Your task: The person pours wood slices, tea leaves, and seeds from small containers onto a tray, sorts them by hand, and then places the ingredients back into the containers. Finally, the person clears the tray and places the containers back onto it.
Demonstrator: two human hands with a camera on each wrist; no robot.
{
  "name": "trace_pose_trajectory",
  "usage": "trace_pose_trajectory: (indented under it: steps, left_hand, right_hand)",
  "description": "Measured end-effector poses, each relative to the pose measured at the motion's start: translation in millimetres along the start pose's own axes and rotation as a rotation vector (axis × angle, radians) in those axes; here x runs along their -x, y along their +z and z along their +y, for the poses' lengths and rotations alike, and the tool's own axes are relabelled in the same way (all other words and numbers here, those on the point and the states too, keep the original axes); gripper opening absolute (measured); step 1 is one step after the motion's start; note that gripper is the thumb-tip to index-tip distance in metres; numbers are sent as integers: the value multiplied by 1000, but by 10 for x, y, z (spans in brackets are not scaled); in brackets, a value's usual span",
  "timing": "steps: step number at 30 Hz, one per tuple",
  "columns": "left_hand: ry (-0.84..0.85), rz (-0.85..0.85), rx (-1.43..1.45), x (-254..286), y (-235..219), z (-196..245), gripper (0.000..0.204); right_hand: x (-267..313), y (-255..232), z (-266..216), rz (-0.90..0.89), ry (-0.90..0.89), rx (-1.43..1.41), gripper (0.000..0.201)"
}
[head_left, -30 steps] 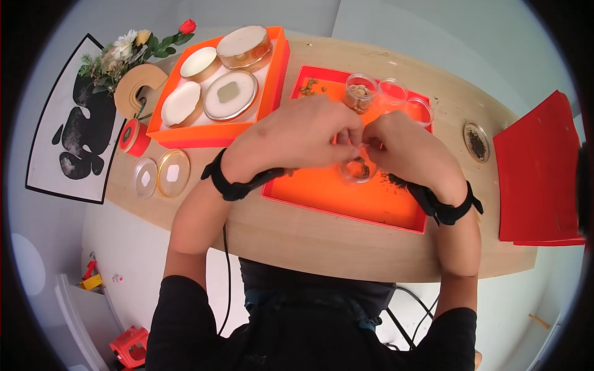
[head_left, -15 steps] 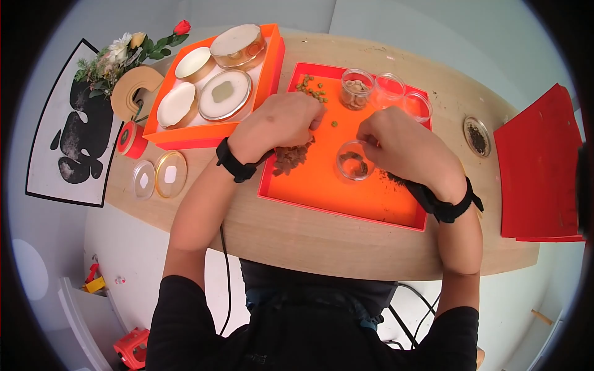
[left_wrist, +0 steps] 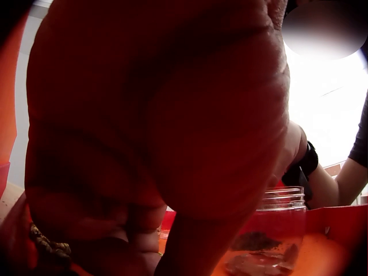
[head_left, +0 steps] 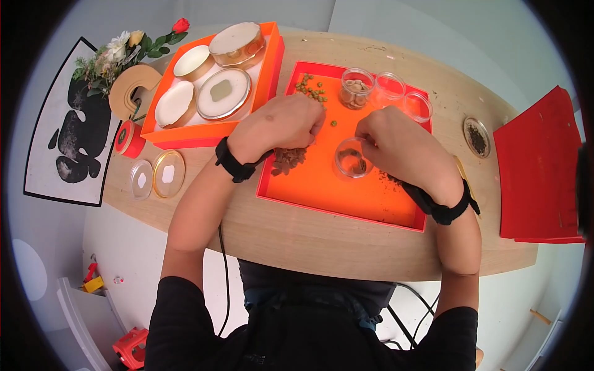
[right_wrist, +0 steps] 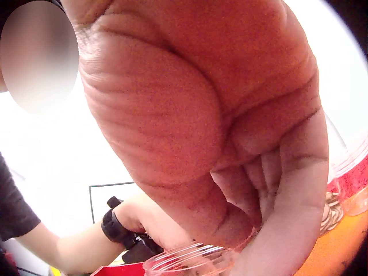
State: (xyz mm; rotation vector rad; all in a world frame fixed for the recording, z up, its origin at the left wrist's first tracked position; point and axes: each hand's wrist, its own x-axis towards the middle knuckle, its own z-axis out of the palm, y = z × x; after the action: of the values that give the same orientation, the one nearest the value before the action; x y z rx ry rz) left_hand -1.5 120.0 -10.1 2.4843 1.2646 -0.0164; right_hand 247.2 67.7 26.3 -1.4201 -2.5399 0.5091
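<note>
My left hand (head_left: 278, 123) is over the left part of the orange tray (head_left: 322, 201), beside a pile of brown flakes (head_left: 288, 162). Its fingers are bent downward and their tips are hidden. A small clear jar (head_left: 353, 158) with brown pieces inside stands upright near the tray's middle. At its right rim is my right hand (head_left: 405, 145), thumb and fingers bent down; whether they pinch anything is hidden. The right wrist view has the jar's threaded rim (right_wrist: 184, 259) right by the thumb. Dark crumbs (head_left: 390, 178) lie under the right hand.
Green bits (head_left: 312, 93) lie at the tray's back left. Behind the hands stand a jar of pale discs (head_left: 356, 93) and clear containers (head_left: 390, 89). An orange box (head_left: 207, 134) of round tins stands left; a dish of dark matter (head_left: 476, 137) and a red panel (head_left: 538, 167) are right.
From above the jar, my left hand has moved left to the brown flakes, uncovering the jar and green bits. My right hand has stayed by the jar.
</note>
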Motion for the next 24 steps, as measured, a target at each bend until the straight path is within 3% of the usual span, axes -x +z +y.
trace_pose_trajectory:
  steps: [8, 10, 13, 16, 22, 24]
  left_hand:
    - [39, 71, 56, 44, -200, 123, 13]
    - [136, 155, 244, 81, -238, 185, 13]
    - [208, 151, 322, 135, -279, 335, 14]
    - [211, 158, 323, 155, -301, 401, 14]
    - [181, 240, 221, 95, -205, 259, 11]
    - [149, 184, 206, 132, -217, 282, 11]
  right_hand:
    - [-33, 36, 41, 29, -25, 21, 12]
    - [-24, 56, 57, 68, -41, 4, 11]
    - [-4, 59, 48, 89, -45, -9, 10]
    - [-41, -5, -3, -10, 8, -28, 11]
    - [-26, 77, 61, 74, -40, -34, 12]
    - [-33, 35, 27, 46, -22, -16, 13]
